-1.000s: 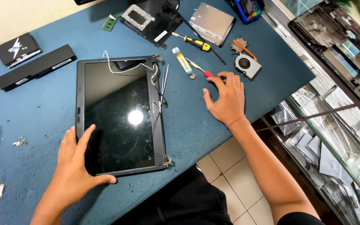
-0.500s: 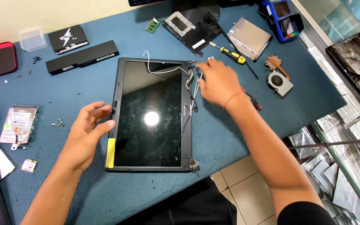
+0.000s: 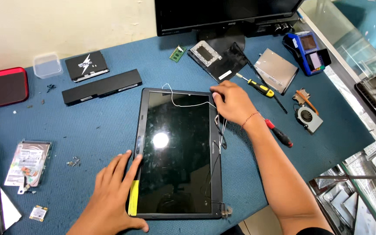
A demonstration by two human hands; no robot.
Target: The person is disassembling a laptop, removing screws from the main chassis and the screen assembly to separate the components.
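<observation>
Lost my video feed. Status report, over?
Left hand flat on laptop screen panel edge. Right hand at its top corner by white wire. Red-handled screwdriver beside wrist.

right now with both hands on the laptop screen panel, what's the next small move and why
Probably pinch the white wire at the top right corner and ease it clear. The right hand already sits there where loose cables cross the screen panel, while the left hand lies along the left edge to steady it.
</observation>
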